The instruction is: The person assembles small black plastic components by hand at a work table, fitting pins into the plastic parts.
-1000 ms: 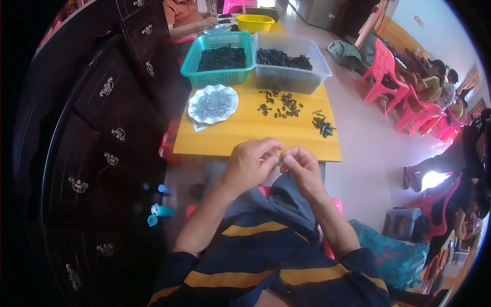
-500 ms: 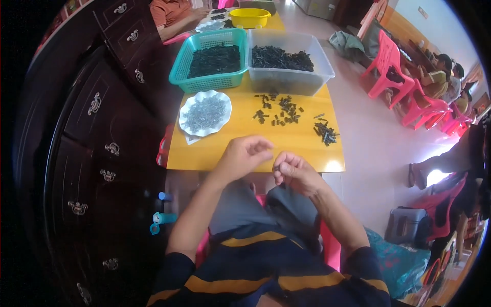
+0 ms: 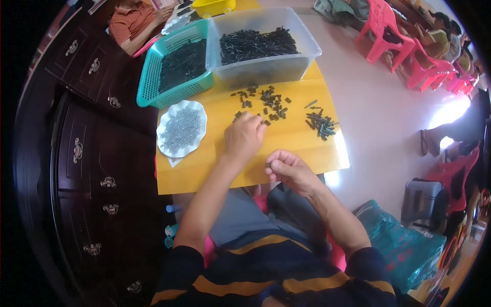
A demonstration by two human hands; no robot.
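My left hand (image 3: 244,134) reaches over the table, its fingertips down at the near edge of a scatter of short dark pieces (image 3: 274,102). The back of that hand hides what the fingers do there. Just above the table's front edge, my right hand (image 3: 287,170) is closed, thumb against the fingers, pinching a small dark piece (image 3: 268,165). A heap of slim dark pieces (image 3: 321,124) lies at the table's right side. To the left stands a white wavy-rimmed plate (image 3: 202,138) of small clear or silvery bits (image 3: 180,128).
A green basket (image 3: 148,92) and a clear plastic bin (image 3: 261,73), both holding many black pieces, stand across the yellow table (image 3: 204,179). A yellow tub (image 3: 214,7) is beyond. Dark drawers (image 3: 76,148) flank the left; a person (image 3: 134,23) sits far left. Pink chairs (image 3: 383,30) stand right.
My left hand has moved forward from near my right hand to the scattered pieces. My right hand stays near the table edge with its piece. The view has tilted and shifted.
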